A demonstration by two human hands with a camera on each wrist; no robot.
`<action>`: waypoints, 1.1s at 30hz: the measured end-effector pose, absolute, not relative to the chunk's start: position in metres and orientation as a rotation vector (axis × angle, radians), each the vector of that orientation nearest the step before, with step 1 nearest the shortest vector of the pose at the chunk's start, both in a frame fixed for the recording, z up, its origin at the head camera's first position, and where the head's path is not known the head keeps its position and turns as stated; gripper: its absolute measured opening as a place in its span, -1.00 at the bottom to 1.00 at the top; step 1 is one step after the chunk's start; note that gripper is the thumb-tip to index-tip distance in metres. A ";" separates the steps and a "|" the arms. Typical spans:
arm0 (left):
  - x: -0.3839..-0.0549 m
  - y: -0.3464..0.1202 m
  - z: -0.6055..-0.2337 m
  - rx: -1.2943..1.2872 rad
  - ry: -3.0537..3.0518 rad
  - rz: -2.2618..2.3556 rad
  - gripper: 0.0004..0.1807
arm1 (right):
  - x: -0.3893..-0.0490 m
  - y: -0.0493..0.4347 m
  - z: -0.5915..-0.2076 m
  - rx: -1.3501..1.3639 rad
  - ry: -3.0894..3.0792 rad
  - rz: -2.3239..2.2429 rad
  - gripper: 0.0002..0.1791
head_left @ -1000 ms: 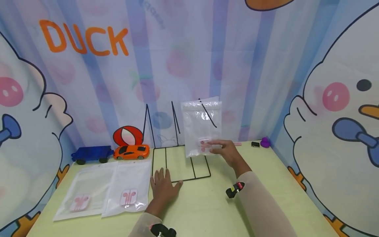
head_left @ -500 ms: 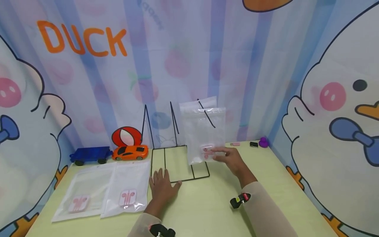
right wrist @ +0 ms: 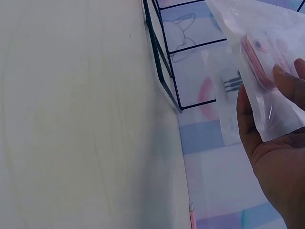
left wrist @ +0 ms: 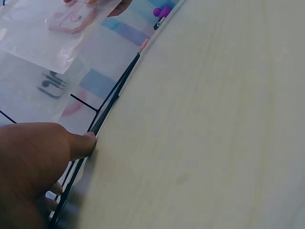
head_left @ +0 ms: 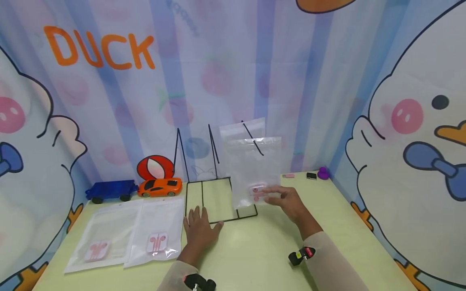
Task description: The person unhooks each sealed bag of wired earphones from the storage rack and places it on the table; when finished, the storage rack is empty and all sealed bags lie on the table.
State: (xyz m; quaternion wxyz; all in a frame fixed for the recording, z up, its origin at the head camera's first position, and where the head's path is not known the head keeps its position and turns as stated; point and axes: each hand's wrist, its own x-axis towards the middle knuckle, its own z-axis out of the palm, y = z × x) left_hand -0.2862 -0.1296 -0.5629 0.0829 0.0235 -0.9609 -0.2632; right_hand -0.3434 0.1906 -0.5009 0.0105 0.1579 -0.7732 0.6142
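My right hand [head_left: 287, 202] pinches the lower right corner of a white zip bag [head_left: 251, 165], thumb and fingers on opposite faces, beside the pink earphone case [head_left: 257, 191] inside it. Near its top edge the bag is threaded on a slanting black hook [head_left: 259, 148], whose tip sticks out in front. A second zip bag [head_left: 242, 130] hangs behind it, higher on that hook; the right wrist view shows dark earphones [right wrist: 232, 84] in it. My left hand [head_left: 199, 230] rests with spread fingers at the front rail of the black wire rack [head_left: 233, 219], thumb touching the rail.
Two more zip bags [head_left: 164, 214] with pink earphone cases lie on the table at left. Behind them stand an orange toy car [head_left: 160, 187] and a blue toy trailer [head_left: 112, 190]. At the back right are a purple toy [head_left: 323, 173], a black item [head_left: 311, 176] and a pink item [head_left: 289, 176].
My right hand has moved down and to the right, drawing the front bag along the hook towards its tip. More of the rear bag shows now. My left hand has stayed at the rack.
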 end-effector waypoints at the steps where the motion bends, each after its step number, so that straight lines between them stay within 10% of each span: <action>1: -0.286 -0.129 -0.563 0.071 -2.871 -0.786 -0.02 | -0.341 0.191 -0.501 0.491 -2.416 1.917 -0.60; 33: -0.289 -0.130 -0.567 0.070 -2.865 -0.791 0.00 | -0.295 0.213 -0.506 0.633 -2.353 1.931 -0.69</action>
